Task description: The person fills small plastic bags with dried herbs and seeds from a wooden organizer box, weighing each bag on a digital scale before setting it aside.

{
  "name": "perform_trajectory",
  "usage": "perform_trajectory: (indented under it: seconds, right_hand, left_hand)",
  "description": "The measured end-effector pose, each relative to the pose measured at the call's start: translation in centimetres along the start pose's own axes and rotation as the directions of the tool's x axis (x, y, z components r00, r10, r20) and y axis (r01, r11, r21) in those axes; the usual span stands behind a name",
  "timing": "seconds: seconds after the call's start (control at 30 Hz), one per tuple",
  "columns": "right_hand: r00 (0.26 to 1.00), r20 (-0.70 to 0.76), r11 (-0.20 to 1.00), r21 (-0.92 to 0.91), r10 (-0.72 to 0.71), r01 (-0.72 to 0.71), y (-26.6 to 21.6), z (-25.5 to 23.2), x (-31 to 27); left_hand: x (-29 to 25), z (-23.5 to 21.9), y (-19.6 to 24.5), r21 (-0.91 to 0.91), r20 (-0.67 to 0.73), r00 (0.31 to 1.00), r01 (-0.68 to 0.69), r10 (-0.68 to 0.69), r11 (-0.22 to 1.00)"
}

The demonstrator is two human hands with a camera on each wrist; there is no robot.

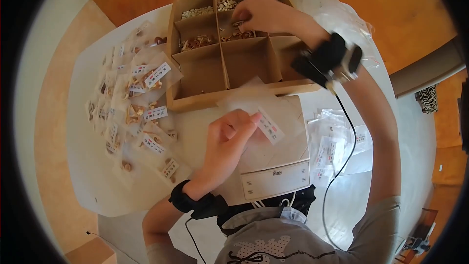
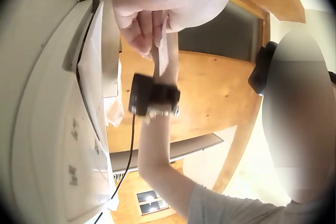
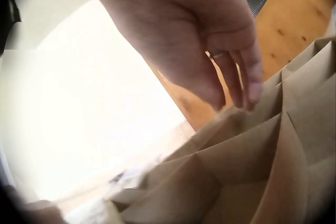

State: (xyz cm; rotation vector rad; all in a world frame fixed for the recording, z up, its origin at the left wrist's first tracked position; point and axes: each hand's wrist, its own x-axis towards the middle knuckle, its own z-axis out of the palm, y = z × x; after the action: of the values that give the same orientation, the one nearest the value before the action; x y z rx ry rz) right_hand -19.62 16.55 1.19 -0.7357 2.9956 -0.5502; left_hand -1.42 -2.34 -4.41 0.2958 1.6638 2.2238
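My left hand (image 1: pixel 227 142) pinches a translucent pouch (image 1: pixel 255 90) with a white printed label (image 1: pixel 270 126) between thumb and fingers. In the left wrist view the pouch (image 2: pixel 164 50) is seen nearly edge-on. Below that hand is a white flat scale (image 1: pixel 276 178) with a brown sheet over its top. My right hand (image 1: pixel 271 14) reaches over the divided cardboard box (image 1: pixel 195 101), fingertips down at a back-middle compartment holding small brown dried pieces (image 1: pixel 239 35). In the right wrist view the right hand's fingers (image 3: pixel 227 77) hang loosely apart from the thumb, and nothing shows between them.
Filled, labelled pouches (image 1: pixel 141 102) lie in a pile left of the box. Flat pouches (image 1: pixel 330 151) are stacked right of the scale. Other compartments hold pale round pieces (image 1: pixel 198 12) and reddish-brown dried slices (image 1: pixel 198 42). Clear plastic bags (image 1: pixel 332 14) lie at the back right.
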Motion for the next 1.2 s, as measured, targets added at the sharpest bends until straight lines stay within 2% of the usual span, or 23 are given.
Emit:
perform_trajectory:
  seconds: [0.07,0.13,0.17,0.27,0.33,0.37,0.43,0.5,0.57,0.67,0.77,0.87,0.97,1.07,1.13,1.2]
  right_hand:
    - [0.967,0.227,0.963,-0.264,0.115,-0.052,-0.4,0.8,1.9]
    - [0.945,0.285,0.921,-0.389,0.16,-0.038,-1.1,1.8,3.2]
    - [0.932,0.312,0.894,-0.448,0.183,-0.026,-1.2,2.1,3.5]
    - [0.91,0.378,0.954,-0.295,0.168,-0.054,-1.4,1.6,4.0]
    - [0.935,0.351,0.983,-0.183,0.054,0.012,-0.7,1.4,4.0]
    - [0.943,0.332,0.991,-0.126,-0.001,0.045,-0.2,1.2,4.0]
    - [0.962,0.272,1.0,0.004,-0.027,0.027,0.5,0.8,3.9]
    - [0.977,0.206,0.991,0.136,-0.047,0.019,1.1,0.3,3.3]
    - [0.988,0.143,0.961,0.276,-0.062,0.02,1.4,-0.3,2.6]
    - [0.998,0.051,0.91,0.409,0.049,-0.065,1.0,-1.6,0.9]
    - [0.994,-0.041,0.839,0.541,0.104,-0.066,-0.6,-3.1,-1.6]
    - [0.996,0.012,0.835,0.544,0.084,-0.077,-2.7,-5.5,-4.1]
    - [0.999,-0.002,0.606,0.795,0.036,-0.021,-2.9,-4.8,-5.9]
    - [0.998,0.059,0.547,0.837,-0.034,-0.031,-5.3,-4.1,-9.4]
    - [0.993,0.104,0.657,0.753,-0.061,-0.038,-6.7,-4.2,-11.0]
    - [0.999,0.045,0.713,0.701,-0.017,-0.019,-6.6,-3.1,-12.4]
  left_hand:
    - [0.1,0.2,0.0,-0.071,0.034,0.996,0.087,-0.085,0.994]
    - [0.0,0.8,1.1,-0.083,0.041,0.978,0.207,-0.204,0.975]
    - [0.0,0.7,1.1,-0.085,0.055,0.979,0.201,-0.197,0.976]
    - [0.0,0.2,0.7,-0.117,0.076,0.986,0.156,-0.147,0.981]
    - [0.1,0.4,-0.2,-0.163,0.072,0.995,0.078,-0.066,0.984]
    - [0.1,0.6,0.0,-0.176,0.047,0.996,0.087,-0.08,0.981]
    - [0.3,1.0,0.8,-0.199,0.002,0.994,0.105,-0.107,0.974]
    - [0.5,0.7,1.1,-0.139,0.002,0.995,0.103,-0.103,0.985]
    - [0.5,0.3,1.1,-0.118,-0.025,0.996,0.087,-0.091,0.989]
    - [0.8,0.0,0.9,-0.103,-0.092,0.994,0.05,-0.06,0.993]
    - [1.1,-0.1,1.4,-0.057,-0.123,0.991,0.046,-0.052,0.997]
    - [1.1,-0.3,1.4,-0.073,-0.131,0.99,0.034,-0.044,0.997]
    - [1.2,-0.2,1.2,-0.01,-0.144,0.989,0.032,-0.033,0.999]
    - [1.3,0.1,1.4,0.048,-0.141,0.99,0.032,-0.025,0.998]
    - [1.1,0.3,1.7,0.125,-0.124,0.992,0.034,-0.018,0.992]
    - [1.0,0.5,1.8,0.137,-0.092,0.996,-0.001,0.014,0.991]
